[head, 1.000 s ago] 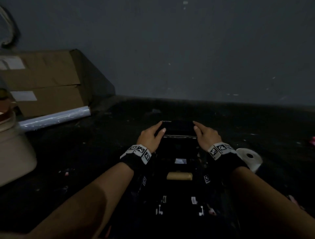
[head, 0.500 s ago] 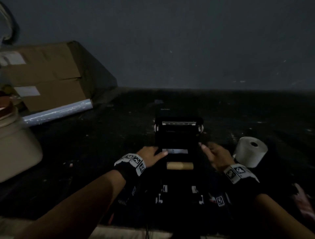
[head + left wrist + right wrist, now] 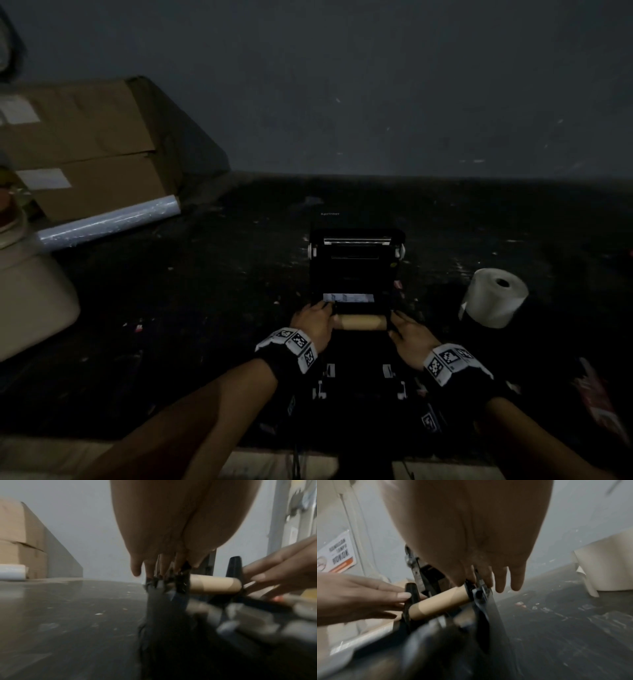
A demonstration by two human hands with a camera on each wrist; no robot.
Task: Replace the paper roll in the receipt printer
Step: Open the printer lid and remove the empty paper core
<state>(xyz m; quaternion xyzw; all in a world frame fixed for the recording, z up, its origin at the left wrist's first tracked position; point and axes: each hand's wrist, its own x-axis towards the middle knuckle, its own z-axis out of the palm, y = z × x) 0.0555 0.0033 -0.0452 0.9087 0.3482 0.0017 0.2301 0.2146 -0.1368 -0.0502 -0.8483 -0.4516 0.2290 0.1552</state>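
The black receipt printer (image 3: 356, 270) sits in the middle of the dark table with its lid tilted up and back. In its open bay an empty brown cardboard core (image 3: 361, 322) lies crosswise between two black holders. My left hand (image 3: 313, 320) touches the left holder with fairly straight fingers (image 3: 150, 566). On the other side my right hand (image 3: 409, 330) rests its straight fingers (image 3: 501, 580) on the right holder. The core (image 3: 214, 583) (image 3: 440, 601) shows bare between both hands. A full white paper roll (image 3: 495, 298) stands on end to the right of the printer.
Cardboard boxes (image 3: 78, 147) are stacked at the back left, with a roll of clear film (image 3: 109, 222) lying in front of them. A beige container (image 3: 30, 301) stands at the left edge. A red and white wrapper (image 3: 596, 394) lies at the near right.
Both hands have come back from the far end of the raised lid to the two ends of the cardboard core. The lid now stands up and back.
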